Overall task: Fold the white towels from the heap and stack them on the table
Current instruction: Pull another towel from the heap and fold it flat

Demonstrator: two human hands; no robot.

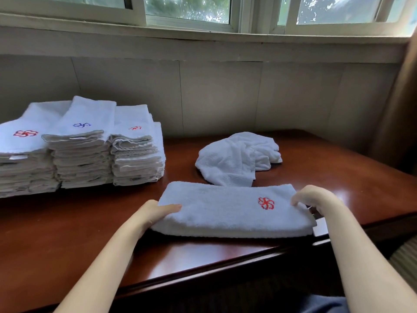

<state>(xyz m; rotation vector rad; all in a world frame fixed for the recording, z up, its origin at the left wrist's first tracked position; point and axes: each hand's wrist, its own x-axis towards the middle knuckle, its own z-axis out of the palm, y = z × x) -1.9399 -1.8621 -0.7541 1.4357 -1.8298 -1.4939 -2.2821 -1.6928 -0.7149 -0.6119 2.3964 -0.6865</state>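
We see the dark red-brown worktop [67, 233] filling the lower part of the view, its near edge running from lower left up to the right, where a corner sits just beside our right hand. Its far edge meets the panelled wall [225, 91] under the window [187, 7]. Bare polished wood lies open between the stacks and the near edge on our left, and again to the right of the heap.

Three stacks of folded towels [83, 154] stand side by side at the far left, touching one another and running out of view at the left edge. The top towel of the left stack bears a red flower-like embroidered emblem, the middle one a blue emblem, the right one a small red one; we can read no lettering on any of them.

The folded towel [225, 211] lies as a long band close to the near edge, with a red pinwheel emblem [266, 203] toward its right end. Its right end reaches almost to the worktop's corner.

The heap [237, 158] of crumpled white towel sits just behind the band, nearly touching its far edge, well apart from the stacks.

Our left hand [155, 213] grips the band's left end, thumb lying on top. Our right hand [313, 197] pinches the right end, its fingers curled over the edge.
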